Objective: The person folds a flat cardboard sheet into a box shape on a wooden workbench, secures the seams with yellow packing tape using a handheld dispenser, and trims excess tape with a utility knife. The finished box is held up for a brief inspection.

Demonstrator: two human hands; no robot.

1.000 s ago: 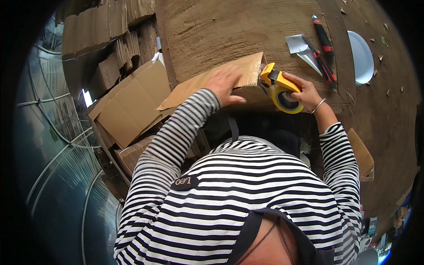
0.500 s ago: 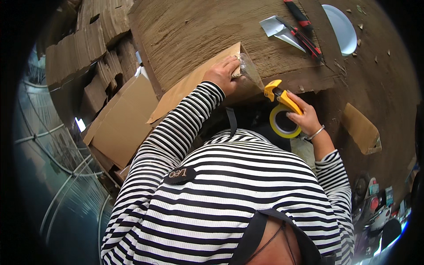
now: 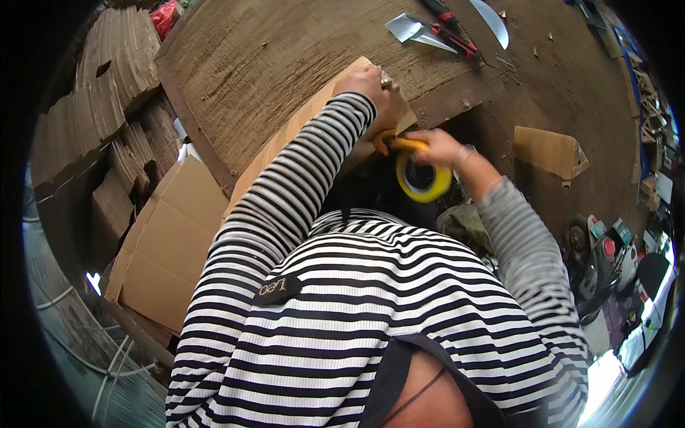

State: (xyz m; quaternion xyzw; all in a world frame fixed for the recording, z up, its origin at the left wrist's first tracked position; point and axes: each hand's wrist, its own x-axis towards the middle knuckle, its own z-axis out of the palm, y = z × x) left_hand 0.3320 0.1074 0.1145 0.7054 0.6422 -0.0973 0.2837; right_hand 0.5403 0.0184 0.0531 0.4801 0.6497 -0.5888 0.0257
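Note:
A long cardboard box (image 3: 403,114) lies slantwise along the near edge of a worn wooden board (image 3: 285,43). My left hand (image 3: 367,87) is closed over the box's far right end, its fingertips partly hidden beyond the edge. Clear tape shows beside the knuckles. In my right hand (image 3: 437,150) is a yellow tape dispenser (image 3: 405,145), with a yellow-rimmed tape roll (image 3: 444,187) hanging below the fingers. The dispenser's head is close against the box end; motion blur hides whether they touch. My left forearm covers much of the box.
Red-and-black cutting tools (image 3: 457,37) and a shiny flat piece (image 3: 404,28) lie at the board's far right, near a white dish (image 3: 492,23). Stacked cardboard (image 3: 93,114) and a flattened carton (image 3: 171,242) stand left. A cardboard scrap (image 3: 546,151) rests on the ground at right.
My right hand has moved left with the tape dispenser, up to the box end. My left hand has shifted further over that end. The whole view has turned somewhat.

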